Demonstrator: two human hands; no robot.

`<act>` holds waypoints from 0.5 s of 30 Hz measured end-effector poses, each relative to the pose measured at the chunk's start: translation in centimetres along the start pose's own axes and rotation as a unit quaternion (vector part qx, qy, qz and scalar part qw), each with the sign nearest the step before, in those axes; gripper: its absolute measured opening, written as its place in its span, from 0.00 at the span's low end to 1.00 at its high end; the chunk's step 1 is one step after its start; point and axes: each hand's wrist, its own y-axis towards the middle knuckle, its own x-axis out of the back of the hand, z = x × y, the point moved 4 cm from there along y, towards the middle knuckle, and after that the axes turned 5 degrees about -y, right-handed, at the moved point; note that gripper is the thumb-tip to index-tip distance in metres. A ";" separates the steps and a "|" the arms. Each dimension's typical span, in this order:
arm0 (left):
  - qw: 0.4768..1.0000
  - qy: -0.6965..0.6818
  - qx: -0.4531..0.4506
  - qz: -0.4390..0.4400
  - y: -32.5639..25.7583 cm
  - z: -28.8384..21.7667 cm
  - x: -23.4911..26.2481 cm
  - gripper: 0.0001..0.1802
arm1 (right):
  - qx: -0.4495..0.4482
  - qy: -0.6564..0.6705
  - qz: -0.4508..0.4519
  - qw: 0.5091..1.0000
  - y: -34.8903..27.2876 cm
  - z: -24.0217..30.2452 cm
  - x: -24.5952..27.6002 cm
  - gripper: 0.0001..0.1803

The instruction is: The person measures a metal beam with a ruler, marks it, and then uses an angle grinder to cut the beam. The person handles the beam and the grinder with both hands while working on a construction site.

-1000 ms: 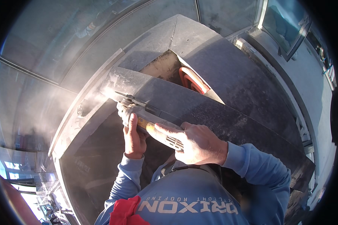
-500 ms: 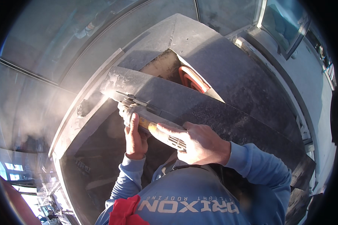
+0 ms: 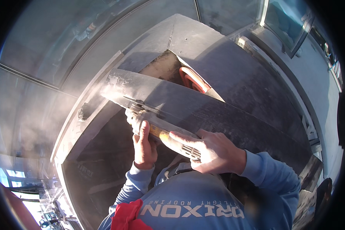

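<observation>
An angle grinder point(image 3: 161, 133) with a dusty yellow and grey body lies across both my hands, its head toward the upper left. My left hand point(image 3: 144, 147) grips it just behind the head, thumb on top. Around the vented rear end, my right hand point(image 3: 218, 151) is closed with the index finger along the body. The thin disc point(image 3: 140, 104) is at the near edge of a grey slab strip point(image 3: 168, 97). Pale dust covers the strip's left end. Whether the disc cuts into the slab cannot be made out.
Behind the strip is a rectangular opening in the grey slab point(image 3: 203, 42), with orange-red tubing point(image 3: 195, 81) inside. Glass panes point(image 3: 142, 34) stand along the far and left sides. A pale edge strip point(image 3: 86, 105) runs down the left. Dust point(image 3: 30, 122) hangs in the air there.
Both hands and the grinder have shifted slightly right and toward me, the disc moving along the strip's near edge. The grip is unchanged.
</observation>
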 end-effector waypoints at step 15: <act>1.000 0.008 0.012 0.000 -0.1 0.2 -0.3 0.26 | 0.020 -0.011 -0.005 1.000 -0.2 0.4 0.4 0.21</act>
